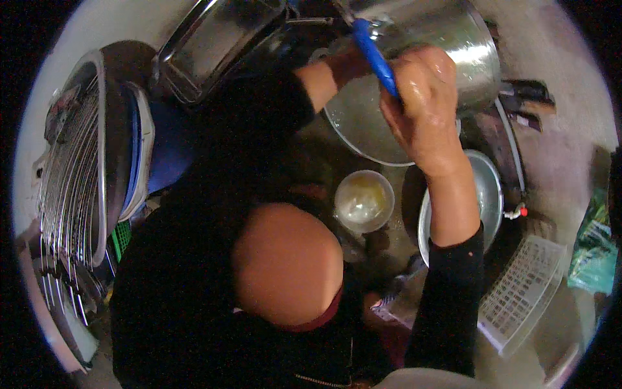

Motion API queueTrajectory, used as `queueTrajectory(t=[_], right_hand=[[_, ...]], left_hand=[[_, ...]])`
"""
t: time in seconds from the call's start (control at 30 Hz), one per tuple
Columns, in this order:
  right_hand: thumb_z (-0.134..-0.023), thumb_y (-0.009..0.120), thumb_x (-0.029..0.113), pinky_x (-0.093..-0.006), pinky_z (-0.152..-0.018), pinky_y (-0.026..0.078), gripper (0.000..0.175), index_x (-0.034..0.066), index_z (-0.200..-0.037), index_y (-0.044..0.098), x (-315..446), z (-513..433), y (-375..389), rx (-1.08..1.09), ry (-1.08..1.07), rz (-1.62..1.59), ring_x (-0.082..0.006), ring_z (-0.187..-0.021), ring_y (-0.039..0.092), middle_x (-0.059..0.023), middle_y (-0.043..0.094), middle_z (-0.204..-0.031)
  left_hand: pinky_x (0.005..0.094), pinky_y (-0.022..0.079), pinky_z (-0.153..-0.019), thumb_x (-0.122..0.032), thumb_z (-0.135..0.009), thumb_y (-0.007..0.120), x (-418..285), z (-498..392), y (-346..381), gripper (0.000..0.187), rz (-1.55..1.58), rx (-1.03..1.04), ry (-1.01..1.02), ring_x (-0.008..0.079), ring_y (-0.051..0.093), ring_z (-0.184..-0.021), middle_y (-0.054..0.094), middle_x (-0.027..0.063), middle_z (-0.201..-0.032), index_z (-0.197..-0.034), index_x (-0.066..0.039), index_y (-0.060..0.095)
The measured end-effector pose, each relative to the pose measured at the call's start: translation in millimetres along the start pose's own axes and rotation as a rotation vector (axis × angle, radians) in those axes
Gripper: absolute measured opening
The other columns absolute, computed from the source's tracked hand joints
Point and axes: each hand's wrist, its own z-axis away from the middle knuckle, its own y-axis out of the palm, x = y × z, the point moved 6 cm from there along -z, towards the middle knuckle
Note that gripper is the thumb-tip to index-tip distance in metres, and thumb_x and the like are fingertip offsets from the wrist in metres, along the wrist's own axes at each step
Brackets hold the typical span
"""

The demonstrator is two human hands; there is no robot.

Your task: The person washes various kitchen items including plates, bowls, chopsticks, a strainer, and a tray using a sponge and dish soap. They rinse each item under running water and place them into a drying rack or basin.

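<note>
My right hand (420, 90) is wet and closed around the blue handle (373, 56) of a tool whose far end, near the top edge, is not clear. Below that handle, my left hand (349, 65) is in shadow at the mouth of a large metal stockpot (466, 53). Its fingers are hidden, so its grip cannot be made out. The pot appears tipped on its side, its round rim facing me. Closer to my body, a small translucent plastic tub (364, 202) holds something pale and yellowish.
A metal basin (492, 194) lies partly under my right forearm. Right of it are a hose (510, 141), a red-handled tap (521, 212) and a white plastic basket (525, 291). Leftward are thin metal racks or trays (73, 185); a rectangular metal pan (218, 44) leans at upper left.
</note>
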Motion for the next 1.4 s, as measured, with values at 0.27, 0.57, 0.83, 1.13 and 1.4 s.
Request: queueTrajectory(t=[0.27,0.57,0.83,1.13,1.4], right_hand=[[-0.079,0.061,0.010,-0.0284,-0.060,0.040,0.013,0.0009,-0.082,0.052,-49,31,-73,-0.507,0.519,0.089,-0.0132,-0.064,0.048,-0.0004,0.051,-0.072],[-0.085,0.060,0.022,-0.0295,-0.066,0.043,0.026,-0.0011,-0.097,0.059,-95,268,-90,-0.949,1.411,-0.357,-0.0157,-0.074,0.053,-0.0050,0.057,-0.082],[-0.087,0.053,0.030,-0.0384,-0.086,0.041,0.036,0.0000,-0.106,0.059,-65,397,-78,-0.609,1.470,-0.341,-0.0274,-0.097,0.057,-0.0132,0.062,-0.103],[-0.072,0.065,0.013,-0.0465,-0.085,0.047,0.051,0.0130,-0.121,0.051,135,504,95,0.742,1.521,0.349,-0.0402,-0.105,0.053,-0.0172,0.044,-0.131],[-0.070,0.065,0.011,-0.0412,-0.081,0.049,0.044,0.0100,-0.112,0.053,134,537,62,0.377,1.934,0.073,-0.0350,-0.099,0.059,-0.0167,0.060,-0.109]], left_hand=[[0.0397,0.046,-0.069,-0.032,-0.085,0.061,-52,63,-36,0.040,-0.282,0.110,0.116,0.0218,0.059,-0.081,0.060,0.0118,-0.095,-0.113,-0.004,0.057],[0.0374,0.046,-0.064,-0.029,-0.085,0.061,-40,146,6,0.035,-0.583,0.341,0.221,0.0197,0.059,-0.074,0.062,0.0089,-0.083,-0.098,0.003,0.062],[0.0359,0.045,-0.067,-0.025,-0.081,0.065,-4,151,25,0.032,-0.415,0.320,0.158,0.0215,0.058,-0.080,0.062,0.0103,-0.090,-0.099,0.000,0.063],[0.0300,0.045,-0.066,-0.027,-0.072,0.073,4,139,31,0.048,-0.617,0.341,0.321,0.0166,0.057,-0.074,0.062,0.0072,-0.094,-0.112,-0.005,0.060],[0.0309,0.046,-0.069,-0.030,-0.067,0.079,28,129,10,0.058,-0.245,0.253,0.157,0.0151,0.054,-0.082,0.059,0.0052,-0.098,-0.114,-0.005,0.057]])
